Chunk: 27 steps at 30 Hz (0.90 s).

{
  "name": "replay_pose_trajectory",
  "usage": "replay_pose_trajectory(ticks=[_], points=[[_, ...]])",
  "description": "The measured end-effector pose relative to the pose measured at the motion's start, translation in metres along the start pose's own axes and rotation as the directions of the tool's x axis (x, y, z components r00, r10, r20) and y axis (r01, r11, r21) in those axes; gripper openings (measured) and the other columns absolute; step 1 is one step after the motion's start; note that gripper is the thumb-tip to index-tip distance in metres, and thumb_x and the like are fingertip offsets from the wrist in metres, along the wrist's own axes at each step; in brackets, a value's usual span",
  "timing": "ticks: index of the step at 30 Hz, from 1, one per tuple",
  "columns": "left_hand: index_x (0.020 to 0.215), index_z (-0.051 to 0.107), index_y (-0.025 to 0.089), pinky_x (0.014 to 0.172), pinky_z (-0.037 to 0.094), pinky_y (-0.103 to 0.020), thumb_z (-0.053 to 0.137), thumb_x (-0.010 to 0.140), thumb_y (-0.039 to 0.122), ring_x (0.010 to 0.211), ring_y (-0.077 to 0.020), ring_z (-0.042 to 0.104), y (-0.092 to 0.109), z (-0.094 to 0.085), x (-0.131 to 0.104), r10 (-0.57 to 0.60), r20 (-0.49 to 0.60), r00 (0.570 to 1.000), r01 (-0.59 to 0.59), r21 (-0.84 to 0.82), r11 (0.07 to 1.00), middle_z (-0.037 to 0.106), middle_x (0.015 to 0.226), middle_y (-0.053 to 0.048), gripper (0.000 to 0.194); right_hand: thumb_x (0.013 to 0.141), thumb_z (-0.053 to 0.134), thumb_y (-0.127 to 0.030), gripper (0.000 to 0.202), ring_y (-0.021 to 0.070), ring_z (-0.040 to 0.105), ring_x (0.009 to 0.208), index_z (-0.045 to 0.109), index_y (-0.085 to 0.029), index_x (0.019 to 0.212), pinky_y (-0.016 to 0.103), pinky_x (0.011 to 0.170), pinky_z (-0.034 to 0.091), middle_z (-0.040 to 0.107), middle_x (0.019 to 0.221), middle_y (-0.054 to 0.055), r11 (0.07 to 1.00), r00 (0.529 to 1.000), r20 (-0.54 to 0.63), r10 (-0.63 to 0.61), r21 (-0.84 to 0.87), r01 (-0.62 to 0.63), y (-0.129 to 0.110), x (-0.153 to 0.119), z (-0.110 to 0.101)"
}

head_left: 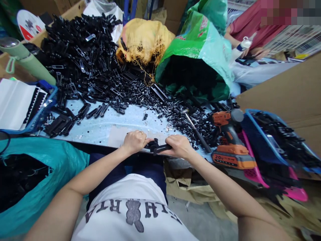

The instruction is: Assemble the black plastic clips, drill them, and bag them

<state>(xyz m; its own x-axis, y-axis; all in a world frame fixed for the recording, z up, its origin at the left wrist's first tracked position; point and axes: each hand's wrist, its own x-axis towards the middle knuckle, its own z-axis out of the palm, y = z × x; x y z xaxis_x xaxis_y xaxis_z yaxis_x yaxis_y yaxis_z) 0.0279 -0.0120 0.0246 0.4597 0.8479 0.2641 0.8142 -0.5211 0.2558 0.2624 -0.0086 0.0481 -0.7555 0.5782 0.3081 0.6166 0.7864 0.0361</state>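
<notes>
At the table's near edge, my left hand (135,141) is closed, thumb and fingers pinching one end of a black plastic part (151,144). My right hand (179,146) wraps round a black bar-shaped piece (162,149) that meets this part between the two hands. Whether the two pieces are joined cannot be made out. Just beyond my hands lie loose screws and small black pieces (173,115). A hammer (197,130) rests on them to the right, its handle towards me.
A big heap of black plastic parts (82,57) fills the back left. An orange cordless drill (229,140) stands at right, beside a blue basket (265,134). A green sack (185,50) gapes behind the screws. Another person's hand (259,53) shows at back right.
</notes>
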Motion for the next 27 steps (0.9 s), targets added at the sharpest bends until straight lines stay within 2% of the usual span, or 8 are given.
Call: replay_pose_trajectory(ticks=[3,7,11,13,18,21,24,27], points=[[0.058,0.059,0.015,0.051,0.034,-0.026,0.024,0.087,0.06,0.054,-0.0149,0.053,-0.005,-0.008,-0.005,0.148,0.024,0.989,-0.145,-0.082,0.986,0.057,0.054,-0.006,0.065,0.078,0.034,-0.073,0.062,0.0104,0.04,0.046,0.048,-0.017,0.055,0.026,0.05,0.022,0.047,0.048,0.001,0.985,0.995,0.049,-0.083,0.154,0.074,-0.001,0.002,-0.011],[0.057,0.055,0.016,0.05,0.036,-0.025,0.013,0.089,0.059,0.05,-0.0125,0.051,0.008,-0.028,-0.024,0.276,-0.149,0.949,-0.313,-0.407,0.858,0.053,0.051,-0.004,0.068,0.087,0.014,-0.067,0.067,0.0117,0.044,0.046,0.049,-0.018,0.057,0.026,0.05,0.029,0.046,0.048,0.001,0.812,0.989,-0.072,-0.131,0.564,0.148,-0.023,0.003,-0.029],[0.055,0.051,0.018,0.048,0.038,-0.025,0.003,0.09,0.056,0.046,-0.0115,0.048,0.041,-0.04,-0.039,0.229,-0.316,0.921,-0.388,-0.672,0.631,0.049,0.046,-0.003,0.07,0.086,-0.002,-0.064,0.069,0.0136,0.043,0.043,0.043,-0.022,0.054,0.029,0.049,0.036,0.04,0.045,0.001,0.507,0.978,-0.203,-0.046,0.839,0.198,-0.068,0.007,-0.014],[0.056,0.052,0.018,0.049,0.04,-0.025,0.001,0.089,0.055,0.047,-0.0119,0.049,0.053,-0.039,-0.04,0.108,-0.412,0.905,-0.39,-0.698,0.601,0.049,0.047,-0.004,0.072,0.081,-0.008,-0.068,0.072,0.0158,0.046,0.048,0.043,-0.023,0.059,0.032,0.052,0.041,0.042,0.051,0.003,0.502,0.952,-0.26,0.159,0.852,0.148,-0.089,0.014,0.011],[0.101,0.063,0.016,0.073,0.051,-0.033,0.009,0.085,0.066,0.088,-0.0202,0.062,0.053,-0.018,-0.033,0.012,-0.57,0.822,-0.383,-0.537,0.751,0.065,0.09,-0.012,0.075,0.087,0.002,-0.057,0.054,0.0245,0.053,0.097,0.041,-0.026,0.108,0.047,0.08,0.045,0.047,0.105,0.012,0.494,0.585,-0.323,0.744,0.855,-0.157,-0.106,0.047,0.072],[0.115,0.058,0.016,0.082,0.049,-0.036,0.024,0.082,0.07,0.102,-0.0238,0.058,0.036,0.005,-0.025,0.123,-0.575,0.809,-0.363,-0.325,0.873,0.064,0.101,-0.013,0.072,0.091,0.011,-0.045,0.041,0.0263,0.046,0.113,0.034,-0.026,0.119,0.051,0.09,0.04,0.042,0.12,0.014,0.518,0.618,-0.34,0.708,0.846,-0.128,-0.076,0.071,0.083],[0.123,0.054,0.02,0.079,0.048,-0.036,0.041,0.078,0.068,0.093,-0.0247,0.06,0.005,0.026,-0.004,0.137,-0.341,0.93,-0.193,-0.135,0.972,0.063,0.097,-0.013,0.068,0.089,0.029,-0.045,0.037,0.0277,0.04,0.121,0.042,-0.022,0.115,0.05,0.098,0.033,0.044,0.124,0.015,0.722,0.757,-0.347,0.554,0.654,-0.228,-0.01,0.096,0.081],[0.129,0.049,0.016,0.084,0.044,-0.039,0.046,0.08,0.061,0.099,-0.0288,0.056,-0.027,0.031,0.03,0.019,-0.078,0.997,-0.019,-0.006,1.0,0.061,0.1,-0.017,0.067,0.087,0.042,-0.04,0.042,0.029,0.032,0.127,0.044,-0.016,0.121,0.049,0.102,0.028,0.039,0.134,0.017,0.815,0.782,-0.262,0.565,0.328,-0.479,0.07,0.126,0.075]])
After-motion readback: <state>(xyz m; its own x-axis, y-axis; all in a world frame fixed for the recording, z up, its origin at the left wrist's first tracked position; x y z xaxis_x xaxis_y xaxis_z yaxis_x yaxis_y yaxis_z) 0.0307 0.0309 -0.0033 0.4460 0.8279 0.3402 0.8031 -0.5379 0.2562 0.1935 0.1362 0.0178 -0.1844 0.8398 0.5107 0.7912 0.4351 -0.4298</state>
